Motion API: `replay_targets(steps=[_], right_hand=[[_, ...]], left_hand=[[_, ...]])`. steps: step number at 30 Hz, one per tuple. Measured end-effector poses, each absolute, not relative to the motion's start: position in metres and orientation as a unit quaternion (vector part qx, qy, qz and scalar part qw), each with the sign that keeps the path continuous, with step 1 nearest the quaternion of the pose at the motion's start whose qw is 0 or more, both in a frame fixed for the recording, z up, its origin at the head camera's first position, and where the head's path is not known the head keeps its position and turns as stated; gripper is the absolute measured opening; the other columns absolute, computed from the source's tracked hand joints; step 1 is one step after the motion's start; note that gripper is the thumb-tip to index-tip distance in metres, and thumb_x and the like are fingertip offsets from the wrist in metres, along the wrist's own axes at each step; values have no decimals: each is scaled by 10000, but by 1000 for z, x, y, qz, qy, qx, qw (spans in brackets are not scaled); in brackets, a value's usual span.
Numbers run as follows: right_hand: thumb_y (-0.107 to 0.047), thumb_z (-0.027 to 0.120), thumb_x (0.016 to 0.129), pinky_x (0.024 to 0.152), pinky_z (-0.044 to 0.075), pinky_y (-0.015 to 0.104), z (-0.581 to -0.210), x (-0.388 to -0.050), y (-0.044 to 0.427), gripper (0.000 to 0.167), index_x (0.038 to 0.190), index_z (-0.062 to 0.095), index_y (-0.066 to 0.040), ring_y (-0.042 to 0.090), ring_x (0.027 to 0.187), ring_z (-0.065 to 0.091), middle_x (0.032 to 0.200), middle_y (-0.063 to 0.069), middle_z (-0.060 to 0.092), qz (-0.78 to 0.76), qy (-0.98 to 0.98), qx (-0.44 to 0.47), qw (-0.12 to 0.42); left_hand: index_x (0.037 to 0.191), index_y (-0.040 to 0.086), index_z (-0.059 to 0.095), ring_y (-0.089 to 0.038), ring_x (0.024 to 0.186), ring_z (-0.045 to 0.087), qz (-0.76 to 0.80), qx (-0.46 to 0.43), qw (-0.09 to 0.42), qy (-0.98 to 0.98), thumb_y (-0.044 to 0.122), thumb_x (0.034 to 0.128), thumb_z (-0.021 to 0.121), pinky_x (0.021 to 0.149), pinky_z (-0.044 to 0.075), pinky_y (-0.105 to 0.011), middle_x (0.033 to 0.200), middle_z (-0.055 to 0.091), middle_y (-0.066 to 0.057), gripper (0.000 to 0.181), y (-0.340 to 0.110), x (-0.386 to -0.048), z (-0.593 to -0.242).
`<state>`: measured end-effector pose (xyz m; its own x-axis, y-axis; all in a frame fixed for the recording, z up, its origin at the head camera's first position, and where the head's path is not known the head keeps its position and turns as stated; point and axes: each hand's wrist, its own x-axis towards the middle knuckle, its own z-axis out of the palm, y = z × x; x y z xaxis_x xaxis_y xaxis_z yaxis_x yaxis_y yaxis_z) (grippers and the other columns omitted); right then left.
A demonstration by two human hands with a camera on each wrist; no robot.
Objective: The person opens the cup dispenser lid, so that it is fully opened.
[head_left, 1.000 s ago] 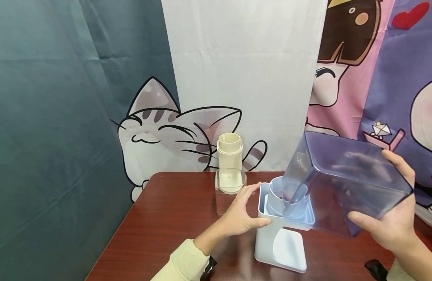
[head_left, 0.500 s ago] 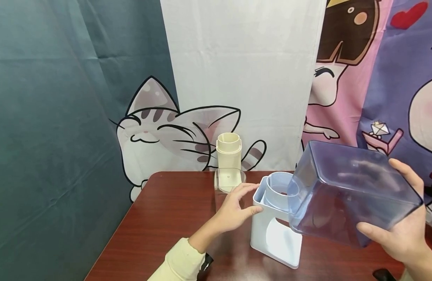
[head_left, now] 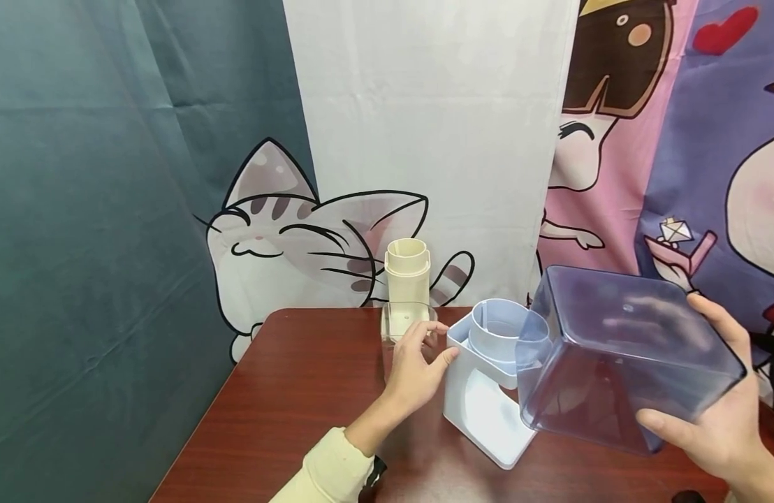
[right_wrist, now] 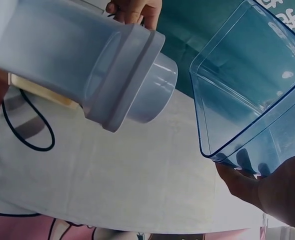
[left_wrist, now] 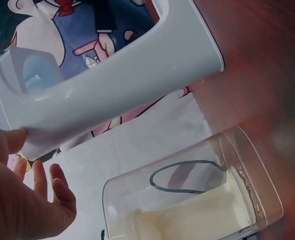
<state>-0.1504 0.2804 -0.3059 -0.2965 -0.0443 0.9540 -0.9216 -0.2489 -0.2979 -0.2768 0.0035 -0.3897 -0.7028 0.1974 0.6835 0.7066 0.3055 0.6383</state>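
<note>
A light blue plastic stand with a round collar at its top stands upright on the table. My left hand holds its upper left corner between thumb and index finger; the other fingers are loosely bent, free of it in the left wrist view. My right hand grips a clear blue, box-shaped container by its right end, in the air. The container lies sideways, its far end overlapping the collar in the head view. The right wrist view shows a gap between the container and the collar.
Behind the left hand stands a cream-coloured stand with a round top. A clear container is in front of it. Both are on the dark red-brown table. Printed cloths hang behind the table.
The light blue stand has turned, its open front now facing more to the right, and shifted slightly left. My left thumb and index finger have drawn closer together. The blue container is slightly lower.
</note>
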Motion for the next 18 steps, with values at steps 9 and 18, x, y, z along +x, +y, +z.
replay_targets(steps=[9,18], right_hand=[[195,789,661,986,462,233,-305,-149,270,925,1401,235,168,299,1259,538,1411,277,479,637,-476,515,322],[178,830,616,976,440,214,-311,-149,275,994,1426,253,159,260,1249,537,1405,238,493,632,-508,479,336]], left_hand=[[1086,175,775,-187,915,605,-491,-255,290,-781,199,856,772,723,511,-308,1079,619,51,232,6,-272,-392],[1454,241,520,-173,1170,497,-372,-194,214,-882,678,787,663,844,483,-387,1310,511,31,810,21,-259,-382]])
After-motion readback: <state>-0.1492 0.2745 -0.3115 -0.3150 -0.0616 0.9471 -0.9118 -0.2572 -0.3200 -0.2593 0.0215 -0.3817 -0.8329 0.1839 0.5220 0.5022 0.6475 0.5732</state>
